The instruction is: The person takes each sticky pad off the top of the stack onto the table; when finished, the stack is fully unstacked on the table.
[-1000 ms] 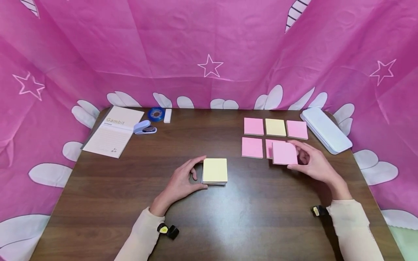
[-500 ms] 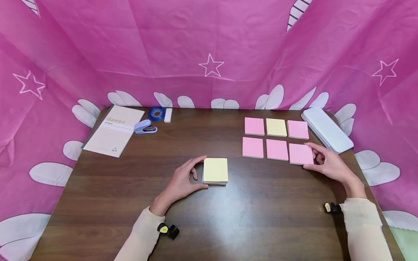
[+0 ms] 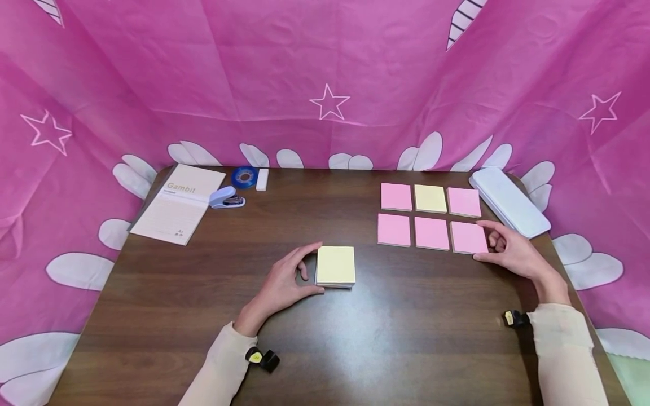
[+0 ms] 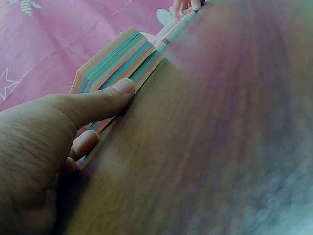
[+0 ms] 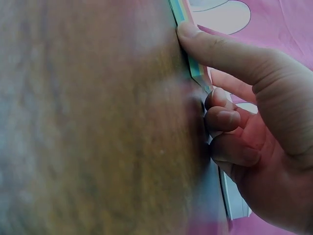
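Note:
My left hand grips a stack of sticky note pads at the middle of the table, thumb on the near edge and index finger on the far one. The top pad is yellow; striped coloured edges of the stack show in the left wrist view. My right hand pinches a pink sticky note pad at the right end of the front row. In the right wrist view the thumb lies along that pad's striped edge, with the other fingers curled behind.
Beside the held pink pad lie two more pink pads. Behind them is a row of pink, yellow and pink pads. A white case sits at the back right. Back left are a notebook, stapler, blue tape roll and white eraser.
My right hand has carried the pink pad rightward from above the front row's middle pad and set it down at the row's right end. The left hand has stayed on the stack.

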`<act>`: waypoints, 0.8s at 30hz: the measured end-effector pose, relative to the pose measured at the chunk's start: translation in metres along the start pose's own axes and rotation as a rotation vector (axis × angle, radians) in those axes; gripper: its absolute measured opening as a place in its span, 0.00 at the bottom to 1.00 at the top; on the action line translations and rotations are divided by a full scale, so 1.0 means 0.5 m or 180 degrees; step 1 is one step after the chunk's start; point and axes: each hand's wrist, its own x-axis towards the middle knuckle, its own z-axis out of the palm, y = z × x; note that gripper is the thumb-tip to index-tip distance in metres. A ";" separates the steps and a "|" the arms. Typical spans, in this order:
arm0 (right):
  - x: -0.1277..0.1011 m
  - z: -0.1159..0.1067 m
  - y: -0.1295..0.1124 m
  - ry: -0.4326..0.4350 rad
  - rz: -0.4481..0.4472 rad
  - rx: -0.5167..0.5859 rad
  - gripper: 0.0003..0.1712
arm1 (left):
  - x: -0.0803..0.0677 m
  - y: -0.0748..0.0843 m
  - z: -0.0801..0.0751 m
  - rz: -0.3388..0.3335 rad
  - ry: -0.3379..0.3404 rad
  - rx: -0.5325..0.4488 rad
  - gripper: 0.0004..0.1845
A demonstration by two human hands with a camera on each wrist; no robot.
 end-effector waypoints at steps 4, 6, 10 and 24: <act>0.004 0.003 0.003 -0.0004 -0.0067 -0.0034 0.45 | -0.001 0.001 -0.001 0.0017 0.0018 -0.0017 0.56; 0.005 0.004 0.005 0.0011 -0.0085 -0.0044 0.46 | 0.000 0.001 -0.001 0.0021 0.0026 -0.0016 0.56; -0.001 0.005 0.003 0.0083 -0.0115 -0.0053 0.49 | 0.000 0.001 0.000 0.0025 0.0032 0.0002 0.56; -0.001 0.075 -0.130 0.0863 -0.0629 0.0331 0.37 | 0.003 0.006 0.000 0.0006 0.0069 -0.0149 0.60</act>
